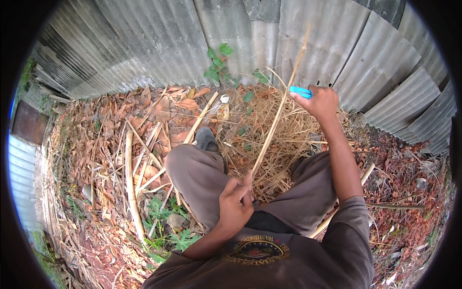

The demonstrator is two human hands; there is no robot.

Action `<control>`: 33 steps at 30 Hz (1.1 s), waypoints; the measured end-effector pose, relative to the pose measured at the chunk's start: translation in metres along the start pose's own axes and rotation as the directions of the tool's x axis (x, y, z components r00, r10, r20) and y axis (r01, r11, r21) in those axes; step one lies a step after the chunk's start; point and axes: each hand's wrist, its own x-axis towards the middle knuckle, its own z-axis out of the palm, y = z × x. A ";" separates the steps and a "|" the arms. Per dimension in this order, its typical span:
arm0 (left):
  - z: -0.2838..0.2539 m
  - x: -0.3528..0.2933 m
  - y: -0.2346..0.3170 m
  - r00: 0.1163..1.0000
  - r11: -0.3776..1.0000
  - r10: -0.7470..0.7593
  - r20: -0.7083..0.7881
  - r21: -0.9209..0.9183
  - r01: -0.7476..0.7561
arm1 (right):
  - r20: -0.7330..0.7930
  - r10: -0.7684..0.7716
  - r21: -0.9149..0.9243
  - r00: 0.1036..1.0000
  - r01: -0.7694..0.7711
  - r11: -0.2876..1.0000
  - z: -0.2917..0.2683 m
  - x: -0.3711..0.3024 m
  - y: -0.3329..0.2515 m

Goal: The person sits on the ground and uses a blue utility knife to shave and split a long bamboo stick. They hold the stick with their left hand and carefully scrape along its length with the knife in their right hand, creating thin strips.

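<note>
A long, pale split bamboo strip (273, 129) runs slantwise from my lap up toward the metal fence. My left hand (236, 204) is closed round its near end, close to my body. Farther off, my right hand (321, 102) grips a blue box cutter (300, 91), its front end against the strip's edge or just beside it. The blade itself cannot be made out. Beyond the cutter, the strip's far end looks thin and frayed, standing in front of the fence.
A corrugated metal fence (231, 43) closes off the far side. Thin shavings (269, 168) lie heaped between my bent legs. Bamboo pieces (130, 178) and dry leaves (115, 135) cover the ground at left. Green plants (217, 65) grow by the fence.
</note>
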 end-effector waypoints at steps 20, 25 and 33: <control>-0.026 -0.043 -0.033 0.981 0.983 -0.184 -0.068 -0.024 0.182 | 0.269 0.613 -0.155 0.743 -0.595 0.789 -0.012 -0.039 0.087; 0.008 0.031 -0.024 0.985 0.952 -0.155 -0.072 -0.276 0.130 | 0.172 0.129 0.097 0.977 -0.147 0.984 -0.030 -0.030 0.009; 0.037 0.058 -0.002 0.960 0.793 -0.278 0.001 -0.563 0.231 | 0.004 -0.316 0.275 0.949 0.303 0.913 -0.023 -0.044 -0.041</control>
